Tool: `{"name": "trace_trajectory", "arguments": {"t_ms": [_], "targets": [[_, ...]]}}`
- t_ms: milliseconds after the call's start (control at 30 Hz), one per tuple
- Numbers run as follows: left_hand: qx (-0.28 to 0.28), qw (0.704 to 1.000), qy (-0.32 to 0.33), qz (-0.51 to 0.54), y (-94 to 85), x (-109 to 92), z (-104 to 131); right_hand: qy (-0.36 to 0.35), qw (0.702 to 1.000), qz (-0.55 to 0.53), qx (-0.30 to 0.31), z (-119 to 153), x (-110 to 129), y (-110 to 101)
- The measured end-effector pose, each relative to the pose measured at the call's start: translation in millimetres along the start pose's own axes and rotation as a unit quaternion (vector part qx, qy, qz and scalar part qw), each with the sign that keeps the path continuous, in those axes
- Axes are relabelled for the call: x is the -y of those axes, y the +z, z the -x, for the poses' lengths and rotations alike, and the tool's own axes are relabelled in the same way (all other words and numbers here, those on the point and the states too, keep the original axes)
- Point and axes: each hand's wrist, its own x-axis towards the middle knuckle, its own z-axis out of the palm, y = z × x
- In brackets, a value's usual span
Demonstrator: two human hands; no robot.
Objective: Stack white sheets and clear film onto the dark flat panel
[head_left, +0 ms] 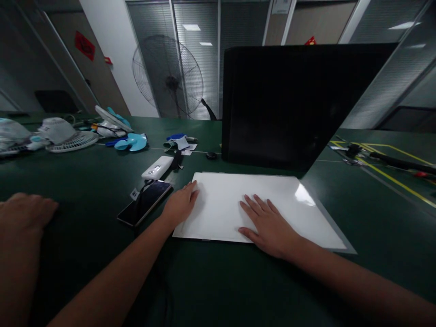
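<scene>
A white rectangular panel lies flat on the dark green table, with a greyish, see-through border along its right side. My right hand rests palm down on the panel, fingers spread, holding nothing. At the panel's left edge, my left hand lies with its fingers stretched out over the rim. Just behind the panel a large black panel like a screen stands tilted; what supports it is hidden. Beside my left hand lies a dark smartphone, with a cable across it and a white power bank behind it.
Another person's hand rests on the table at far left. Fan parts, including blue blades and a white grille, lie at back left. A small black object sits near the black panel. Yellow tape lines mark the right side.
</scene>
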Motion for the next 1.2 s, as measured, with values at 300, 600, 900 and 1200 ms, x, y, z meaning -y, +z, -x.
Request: {"name": "trace_trajectory", "arguments": {"t_ms": [300, 600, 900, 1200], "targets": [[-0.026, 0.991, -0.012, 0.129, -6.6, 4, -6, -0.02, 0.999, -0.032, -0.009, 1, -7, 3], [0.021, 0.999, -0.035, 0.006, -5.5, -1, -4, -0.11, 0.99, -0.084, 0.003, 9, -6, -12], [0.016, 0.999, 0.025, -0.02, 4.0, -1, -5, -0.261, 0.954, 0.033, -0.141, 15, -13, 3], [0.025, 0.998, 0.0, 0.052, -2.1, 1, -9, -0.413, 0.827, 0.109, -0.367, 17, -4, 3]]}}
